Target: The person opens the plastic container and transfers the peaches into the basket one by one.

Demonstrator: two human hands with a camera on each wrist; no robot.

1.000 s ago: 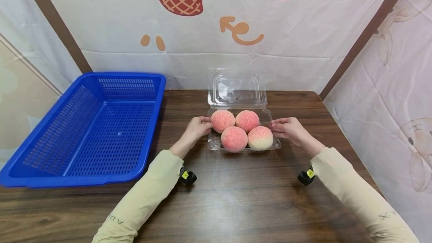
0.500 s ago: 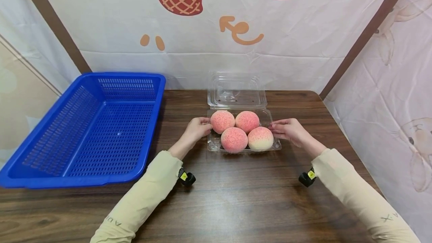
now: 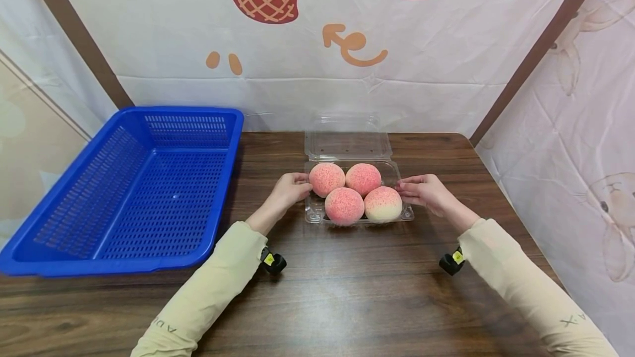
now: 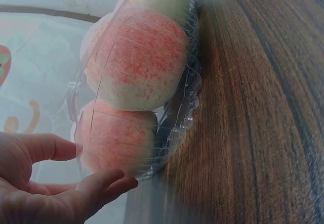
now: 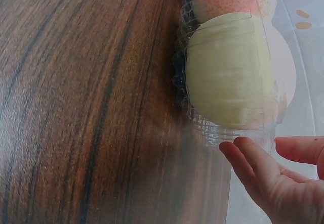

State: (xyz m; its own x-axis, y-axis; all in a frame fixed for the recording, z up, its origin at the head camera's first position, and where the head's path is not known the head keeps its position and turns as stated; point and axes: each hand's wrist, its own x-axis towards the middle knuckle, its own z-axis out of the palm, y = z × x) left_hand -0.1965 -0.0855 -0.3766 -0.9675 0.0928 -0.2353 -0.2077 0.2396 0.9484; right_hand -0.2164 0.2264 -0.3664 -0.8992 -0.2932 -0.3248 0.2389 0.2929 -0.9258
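A clear plastic clamshell box point(image 3: 317, 215) sits on the table with its lid point(image 3: 347, 145) swung back behind it. Several pink-and-cream peaches point(image 3: 344, 205) fill the base; one at the near right point(image 3: 383, 204) is paler on its front. My left hand point(image 3: 289, 188) grips the box's left side, index finger by the rim and other fingertips point(image 4: 114, 178) against the lower wall. On the opposite side my right hand point(image 3: 424, 190) grips in the same manner, fingertips point(image 5: 243, 145) at the ribbed lower corner.
To the left stands a large blue plastic basket point(image 3: 218, 225) with slotted walls and floor. The wooden table point(image 3: 362, 291) ends at a printed fabric backdrop point(image 3: 426, 76) behind, with another cloth point(image 3: 575, 142) along the right.
The lid has tipped further back, its upper edge sinking toward the table. Both hands stay at the box's sides, and the box and peaches have shifted barely, slightly nearer.
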